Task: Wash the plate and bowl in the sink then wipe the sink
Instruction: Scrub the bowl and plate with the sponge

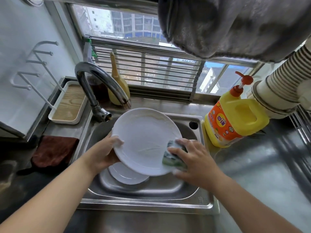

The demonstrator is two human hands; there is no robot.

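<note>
White plate (pixel 144 140) in left grip (pixel 104 152), one sponge (pixel 173 157) under right grip (pixel 193 158), one bowl (pixel 127 175) below.

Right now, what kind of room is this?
Most likely a home kitchen: a steel sink with a faucet, a yellow dish soap bottle, and a plate being scrubbed.

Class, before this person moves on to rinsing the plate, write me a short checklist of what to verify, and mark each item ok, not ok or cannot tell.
1. Left hand grips the white plate by its rim: ok.
2. Right hand presses the green sponge on the plate: ok.
3. Plate held over the steel sink: ok.
4. White bowl lies in the sink, below the plate: ok.
5. Faucet running: cannot tell.
6. Whole plate scrubbed: cannot tell.
</note>
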